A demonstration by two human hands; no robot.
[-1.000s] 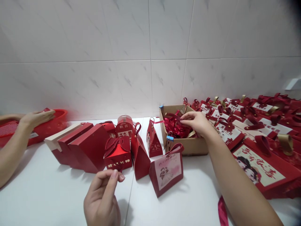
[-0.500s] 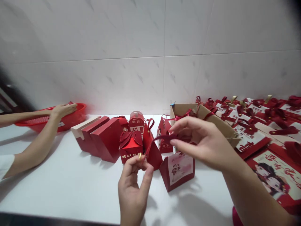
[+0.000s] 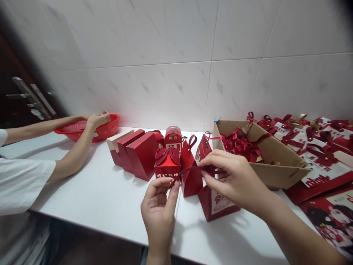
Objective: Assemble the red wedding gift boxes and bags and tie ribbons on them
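A dark red ribbon (image 3: 190, 169) spans the gap between my two hands, above the table. My left hand (image 3: 160, 206) pinches its left end, where a small gold bit shows at the fingertips. My right hand (image 3: 234, 176) grips the ribbon between thumb and fingers, and its tail sticks out behind them. Just below my right hand stands a red gift box with a pale picture panel (image 3: 208, 206), partly hidden by the hand. Behind the ribbon are a red box with a ribbon loop (image 3: 191, 184) and a bright red box with a cord bow (image 3: 167, 165).
A cardboard box (image 3: 278, 169) holds a heap of red ribbons (image 3: 239, 145). Several red gift bags (image 3: 328, 169) lie at the right. Plain red boxes (image 3: 143, 156) stand left of centre. At the far left, another person's hands (image 3: 97, 120) are over a red plastic basket (image 3: 111, 127).
The view has swung left, showing more of the other person and a door. My hands still hold the ribbon; the gold bit at my left fingertips has turned.
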